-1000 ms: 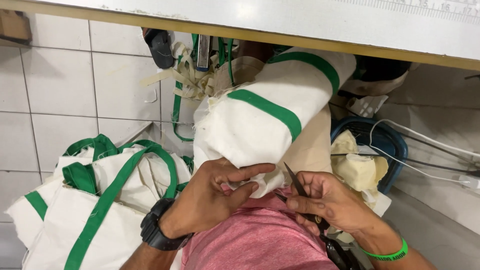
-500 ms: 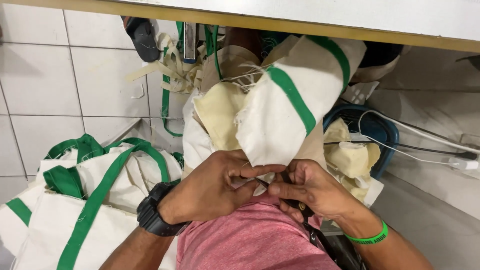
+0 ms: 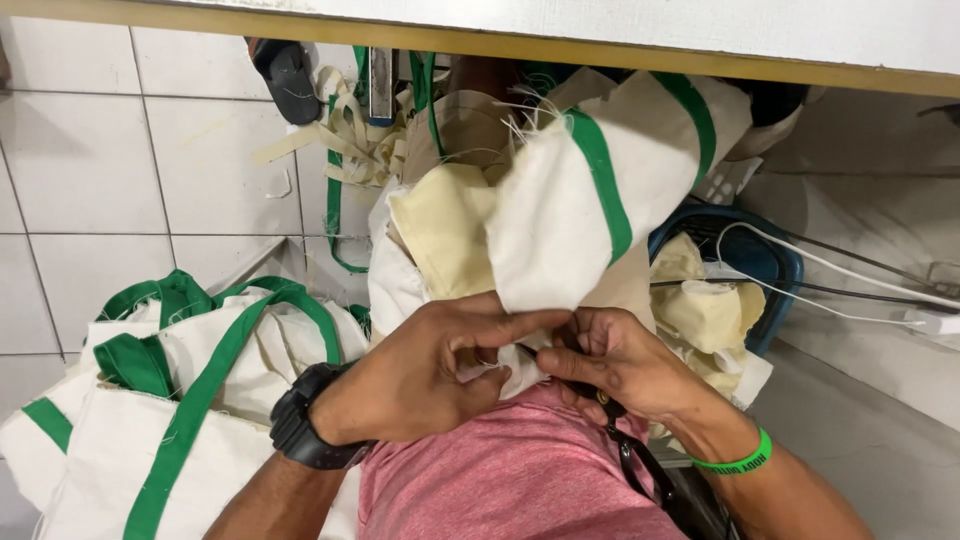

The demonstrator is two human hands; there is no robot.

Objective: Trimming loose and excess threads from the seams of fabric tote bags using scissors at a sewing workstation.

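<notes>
Left hand (image 3: 430, 375) pinches edge of white cloth bag (image 3: 575, 215). Right hand (image 3: 625, 360) closed around small scissors (image 3: 605, 400), touching same edge. Pile of bags (image 3: 170, 400) beside left hand.

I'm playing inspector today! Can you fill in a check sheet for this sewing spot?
Surface: white tiled floor; table edge overhead.
Job's things: cream bag with green stripe on the lap.
Clutter: pile of cream bags with green straps at left; fabric scraps in blue basket.
Hands: left hand pinches the bag's hem; right hand grips a dark tool, mostly hidden.
Cables: white cable, by the wall.
Surroundings: tiled wall.
</notes>
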